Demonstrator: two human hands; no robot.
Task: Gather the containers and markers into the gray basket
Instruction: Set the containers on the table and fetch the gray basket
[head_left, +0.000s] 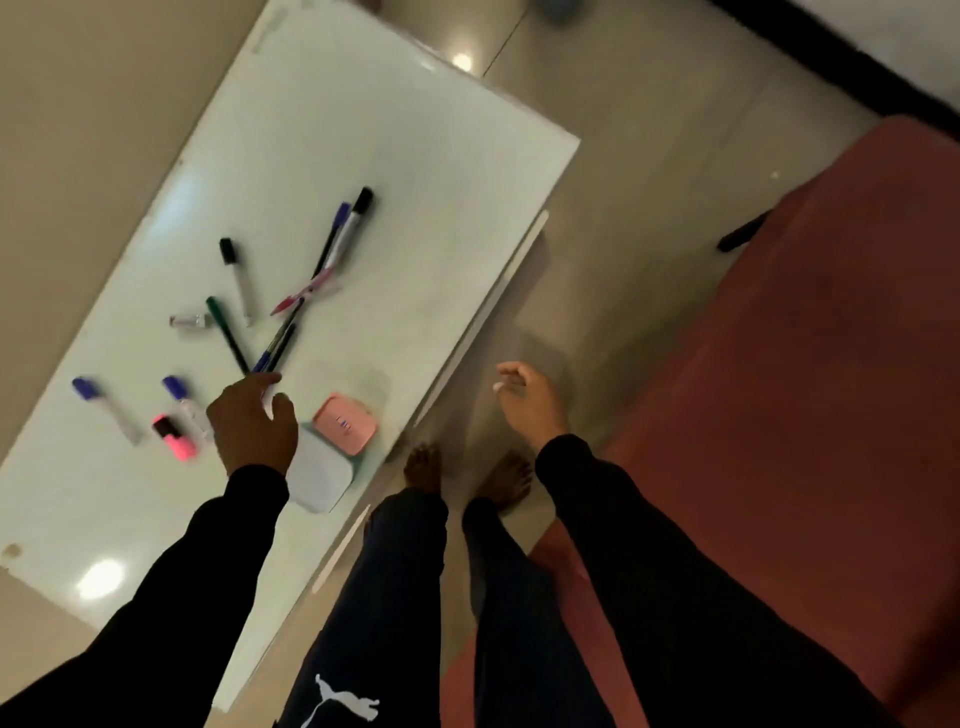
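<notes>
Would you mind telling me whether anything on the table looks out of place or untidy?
Yes: the markers and pens lie scattered and crossed over each other on the white table, and a pink highlighter lies apart. No gray basket is visible.

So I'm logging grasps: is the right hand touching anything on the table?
Apart. The head view shows the right hand open in the air over the floor, beyond the edge of the white table.
</notes>
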